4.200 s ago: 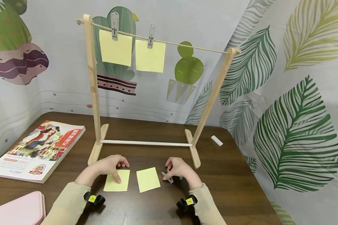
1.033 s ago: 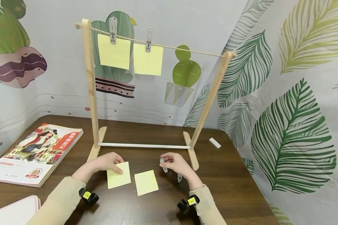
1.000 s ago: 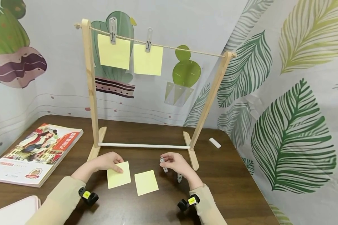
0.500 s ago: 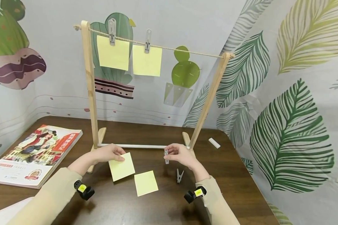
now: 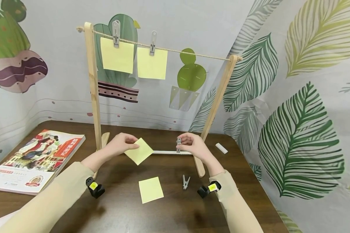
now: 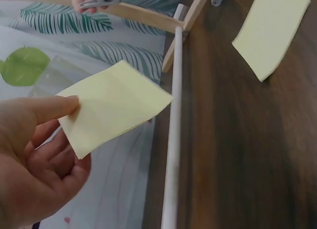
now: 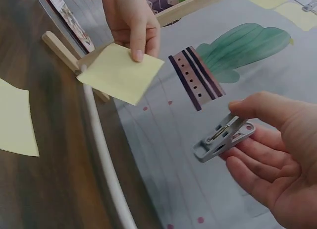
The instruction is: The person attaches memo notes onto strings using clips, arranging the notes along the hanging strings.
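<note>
Head view: left hand (image 5: 119, 144) just brought its yellow note (image 5: 140, 152) higher, right hand (image 5: 195, 147) its clip (image 5: 179, 141). So both are off the table (image 5: 119, 200), not yet on the rope (image 5: 204, 55). Left wrist: note's pinched by thumb and fingers. Right wrist: clip's pinched too.

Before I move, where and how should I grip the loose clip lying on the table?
Probably from above, pinching the spread legs of the loose clip between thumb and finger. It lies like a V on its side, open end toward the wooden rack, leaving both legs exposed. The right hand is nearer but holds another clip, so free it first.
</note>
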The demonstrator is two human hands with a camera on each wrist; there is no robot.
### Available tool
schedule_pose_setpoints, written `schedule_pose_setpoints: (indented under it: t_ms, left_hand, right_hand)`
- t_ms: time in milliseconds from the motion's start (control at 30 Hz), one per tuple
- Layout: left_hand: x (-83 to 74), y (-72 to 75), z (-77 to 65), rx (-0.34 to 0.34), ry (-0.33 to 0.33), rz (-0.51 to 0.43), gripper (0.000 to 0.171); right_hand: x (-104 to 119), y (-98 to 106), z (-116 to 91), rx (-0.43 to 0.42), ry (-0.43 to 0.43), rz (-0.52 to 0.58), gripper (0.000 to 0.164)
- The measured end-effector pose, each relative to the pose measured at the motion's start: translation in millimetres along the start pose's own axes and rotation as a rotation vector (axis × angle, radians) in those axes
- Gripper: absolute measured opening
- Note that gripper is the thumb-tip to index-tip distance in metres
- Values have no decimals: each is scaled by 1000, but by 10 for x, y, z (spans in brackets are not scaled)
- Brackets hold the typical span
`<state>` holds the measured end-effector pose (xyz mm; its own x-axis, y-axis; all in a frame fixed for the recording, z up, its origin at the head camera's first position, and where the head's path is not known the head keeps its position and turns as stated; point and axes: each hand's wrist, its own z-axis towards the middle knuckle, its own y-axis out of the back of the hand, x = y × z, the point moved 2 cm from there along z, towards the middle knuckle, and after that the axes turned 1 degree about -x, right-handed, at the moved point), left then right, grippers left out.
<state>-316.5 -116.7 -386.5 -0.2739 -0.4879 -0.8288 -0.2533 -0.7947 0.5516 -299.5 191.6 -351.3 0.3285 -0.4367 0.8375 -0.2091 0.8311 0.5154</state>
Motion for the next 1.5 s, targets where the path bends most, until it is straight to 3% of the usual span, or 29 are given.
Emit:
schedule_pose_setpoints:
  t_ms: [267,567,933,1267,1400,1500]
  left_hand:
    - [-298,40,130,-144,-46,21,33]
    - [-759,48,295,-276,-127,-81,32]
    - [-1211,109,378,-386,-215,-194,34]
    - [-1560,177,448,-441,-259,-285,35]
    - [-1715,223,474,-482,-298,-277,33]
    - [-1820,238,485,-506,-326,-260,33]
  right_hand:
    - [282,236,133,-61,40,0,39]
    - [663,466,299,-134,136,-36,34]
    - [1209,690,401,-234,248,-6,32]
    - [1561,823,467,-290,356,67,27]
    - [1673,880,545,-361,414,169,17]
    - [1746,933,603,-420,455,275,20]
